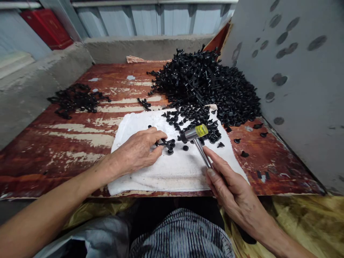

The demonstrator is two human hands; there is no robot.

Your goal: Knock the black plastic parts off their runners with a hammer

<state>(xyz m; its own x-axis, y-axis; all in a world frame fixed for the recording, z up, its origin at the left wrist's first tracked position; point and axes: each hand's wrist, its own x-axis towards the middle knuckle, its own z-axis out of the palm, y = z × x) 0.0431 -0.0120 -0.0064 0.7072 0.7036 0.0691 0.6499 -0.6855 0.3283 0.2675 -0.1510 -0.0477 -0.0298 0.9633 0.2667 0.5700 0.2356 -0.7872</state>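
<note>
Pinching one branched black part (171,143) in the left hand (142,148), partly hidden by the grip. Gripping one hammer (191,134) in the right hand (228,186), with handle (201,147) partly covered. Facing one large black heap (193,79) beyond both hands, too tangled to count.

And it's a workshop here: a scuffed, peeling bench (40,165), black parts (193,80) heaped high on it, a hammer (191,134) out, rough concrete (150,50) and a ribbed wall (174,21) standing behind!
</note>
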